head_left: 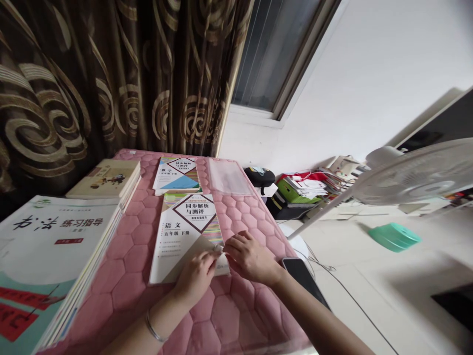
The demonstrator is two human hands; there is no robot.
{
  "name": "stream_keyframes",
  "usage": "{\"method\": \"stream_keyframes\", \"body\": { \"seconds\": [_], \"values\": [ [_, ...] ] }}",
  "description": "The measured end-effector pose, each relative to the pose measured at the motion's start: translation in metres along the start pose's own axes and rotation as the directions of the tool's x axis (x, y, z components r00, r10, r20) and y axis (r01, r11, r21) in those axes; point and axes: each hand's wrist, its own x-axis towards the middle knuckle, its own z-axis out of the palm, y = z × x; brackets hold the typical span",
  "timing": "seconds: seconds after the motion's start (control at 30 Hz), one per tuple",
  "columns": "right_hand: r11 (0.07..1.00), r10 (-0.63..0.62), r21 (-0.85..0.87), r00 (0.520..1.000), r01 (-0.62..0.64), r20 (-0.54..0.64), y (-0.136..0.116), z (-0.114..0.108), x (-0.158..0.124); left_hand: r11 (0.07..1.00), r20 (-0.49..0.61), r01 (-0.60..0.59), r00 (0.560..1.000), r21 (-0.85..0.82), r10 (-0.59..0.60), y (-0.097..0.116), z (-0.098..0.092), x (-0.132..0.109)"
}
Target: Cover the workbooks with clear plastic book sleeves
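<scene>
A white workbook (pixel 190 222) with a dark diamond outline on its cover lies on the pink quilted tablecloth (pixel 129 256). Over its lower right part, my left hand (pixel 199 271) has its fingers closed in a pinch and wears a thin bracelet on the wrist. My right hand (pixel 249 256) meets it at the book's right edge, with thumb and fingers pressed together. A small whitish bit shows between the fingertips of both hands, too small to name. Just beyond lies a second workbook (pixel 177 173) with a blue lower half, beside a clear plastic sleeve (pixel 229 176).
On the left stand a stack of books (pixel 48 246) and a smaller tan-covered pile (pixel 103 178). A black phone (pixel 305 278) rests at the right table edge. Farther right are a white fan (pixel 414 172), a teal plastic item (pixel 394 236), cords and piled papers (pixel 305 187).
</scene>
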Motion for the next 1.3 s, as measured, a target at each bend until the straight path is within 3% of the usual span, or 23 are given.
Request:
{"method": "stream_keyframes", "body": {
  "seconds": [0.33, 0.57, 0.77, 0.9, 1.0, 1.17, 1.3],
  "values": [
    [0.987, -0.083, -0.135, 0.997, 0.083, 0.010, 0.002, -0.013, 0.006, 0.998, 0.026, 0.004, 1.000, -0.061, -0.002, -0.003, 0.002, -0.001],
    [0.997, 0.045, 0.054, 0.999, -0.045, 0.006, 0.001, -0.009, 0.003, 0.996, 0.015, 0.011, 1.000, -0.085, -0.010, -0.003, 0.002, 0.000],
    [0.991, 0.083, 0.101, 0.995, -0.089, 0.055, 0.001, 0.001, 0.004, 0.999, 0.024, 0.008, 1.000, -0.047, -0.007, -0.001, -0.001, 0.001],
    [0.948, 0.241, 0.221, 0.970, -0.228, -0.036, 0.003, -0.002, 0.004, 0.998, -0.011, -0.025, 1.000, -0.054, 0.025, -0.001, -0.002, 0.002],
    [0.884, 0.336, 0.350, 0.942, -0.311, -0.012, -0.001, 0.005, 0.001, 0.999, -0.016, -0.016, 1.000, -0.031, 0.016, -0.001, -0.002, 0.001],
    [0.824, 0.385, 0.419, 0.919, -0.382, 0.082, -0.006, 0.023, 0.000, 0.997, -0.025, 0.059, 0.998, -0.058, -0.061, -0.002, 0.002, -0.002],
    [0.827, 0.350, 0.438, 0.932, -0.353, 0.091, -0.003, 0.023, 0.008, 0.986, -0.011, 0.145, 0.989, -0.086, -0.147, -0.004, 0.003, -0.004]
  ]
}}
